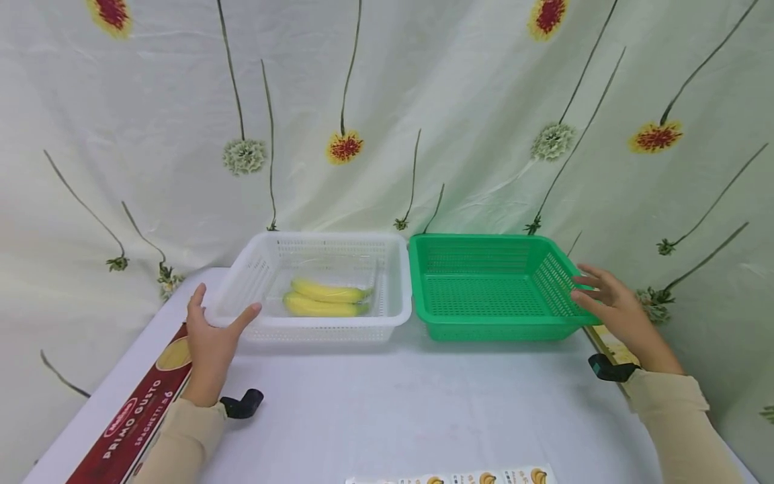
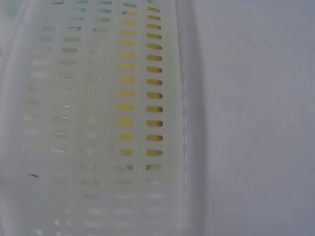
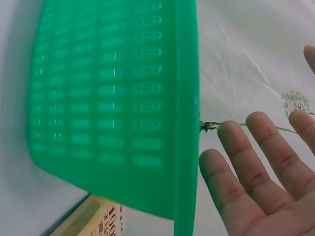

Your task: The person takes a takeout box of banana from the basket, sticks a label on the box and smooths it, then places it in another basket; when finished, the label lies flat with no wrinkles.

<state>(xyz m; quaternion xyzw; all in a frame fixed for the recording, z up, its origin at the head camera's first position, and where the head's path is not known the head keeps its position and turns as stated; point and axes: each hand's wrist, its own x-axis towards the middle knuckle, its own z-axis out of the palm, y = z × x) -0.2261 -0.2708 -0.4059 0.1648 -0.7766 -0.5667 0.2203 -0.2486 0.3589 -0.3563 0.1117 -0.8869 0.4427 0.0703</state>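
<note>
A white plastic basket (image 1: 338, 329) stands on the table with bananas (image 1: 326, 308) in a clear wrapping inside it. At its front left corner is my left hand (image 1: 211, 343), thumb and fingers spread apart; whether it touches the rim I cannot tell. The left wrist view has the slotted basket wall (image 2: 106, 189) with yellow showing through, and no hand. To the right, a green plastic basket (image 1: 502, 331) holds nothing visible. My right hand (image 1: 619, 312) is beside its right rim, fingers extended and spread. In the right wrist view the fingers (image 3: 253, 172) appear apart from the green rim.
A red spaghetti box (image 1: 136, 410) lies along the table's left edge. Part of a yellowish box (image 1: 612, 346) shows beyond the green basket at the right. A strip of banana labels (image 1: 459, 478) lies at the near edge. Behind hangs a flowered curtain (image 1: 387, 101).
</note>
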